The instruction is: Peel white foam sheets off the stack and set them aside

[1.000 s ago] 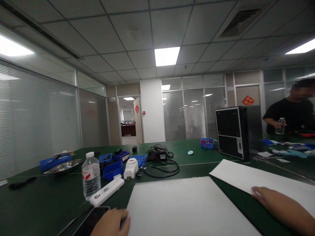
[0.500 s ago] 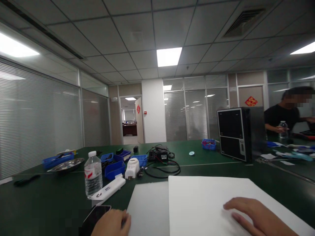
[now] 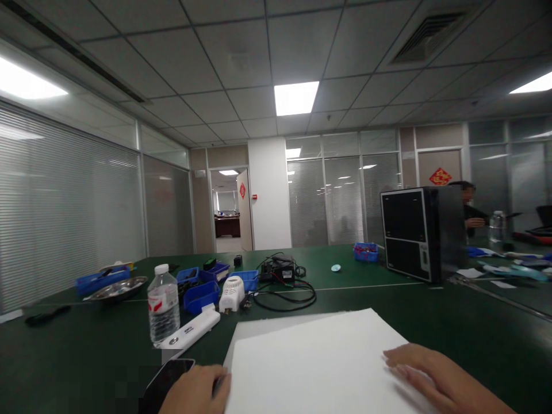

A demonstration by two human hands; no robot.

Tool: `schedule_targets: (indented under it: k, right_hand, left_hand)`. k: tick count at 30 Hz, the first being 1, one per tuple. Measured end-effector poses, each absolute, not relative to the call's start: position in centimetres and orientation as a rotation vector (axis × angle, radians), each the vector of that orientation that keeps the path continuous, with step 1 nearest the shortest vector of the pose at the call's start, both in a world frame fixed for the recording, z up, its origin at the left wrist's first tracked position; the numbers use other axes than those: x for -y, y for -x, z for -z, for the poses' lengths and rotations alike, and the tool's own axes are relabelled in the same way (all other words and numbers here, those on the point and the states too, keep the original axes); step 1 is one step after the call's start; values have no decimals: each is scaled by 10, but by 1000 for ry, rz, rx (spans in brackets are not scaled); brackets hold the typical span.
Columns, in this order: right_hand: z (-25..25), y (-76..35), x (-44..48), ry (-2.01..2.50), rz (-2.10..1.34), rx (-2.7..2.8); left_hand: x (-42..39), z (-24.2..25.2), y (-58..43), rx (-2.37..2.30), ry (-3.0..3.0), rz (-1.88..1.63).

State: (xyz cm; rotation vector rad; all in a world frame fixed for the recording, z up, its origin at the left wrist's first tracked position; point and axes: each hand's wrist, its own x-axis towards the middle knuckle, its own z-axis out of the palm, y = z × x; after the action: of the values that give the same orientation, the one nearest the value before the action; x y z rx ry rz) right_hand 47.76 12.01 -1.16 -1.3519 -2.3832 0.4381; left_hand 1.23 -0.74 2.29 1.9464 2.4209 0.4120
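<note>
On the far left of the green table (image 3: 86, 356) a steel dish (image 3: 115, 289) and blue bins (image 3: 199, 296) sit well back, clear of my work. Nearer me, a water bottle (image 3: 163, 305) stands upright just beside a white rectangular device (image 3: 188, 334), and a dark phone (image 3: 166, 382) lies touching my left hand (image 3: 196, 391). That hand rests at the left edge of the white sheets (image 3: 314, 362), fingers curled loosely with nothing gripped, pinning the stack so it cannot slide. The top sheet lies nearly square over the lower one, whose far edge peeks out. My right hand (image 3: 435, 382) lies flat and open on the top sheet's right side, palm down, pressing rather than holding. Beyond, coiled black cables (image 3: 284, 290) and a black computer case (image 3: 416, 233) stand apart; another person sits behind it.
</note>
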Motion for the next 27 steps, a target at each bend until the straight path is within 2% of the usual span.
schedule_targets:
  k: [13,22,27]
  right_hand:
    - [18,-479,-128,1356,-336,2463]
    - [10,-474,-116,1347,-433,2504]
    - [23,-480,-133,1380,-359,2310]
  left_hand:
    - [5,-13,-8,-2445,-2004,-432]
    - [5,-18,-13,-2502,-1930,-447]
    - [5,-19,-14,-2500,-1905,-421]
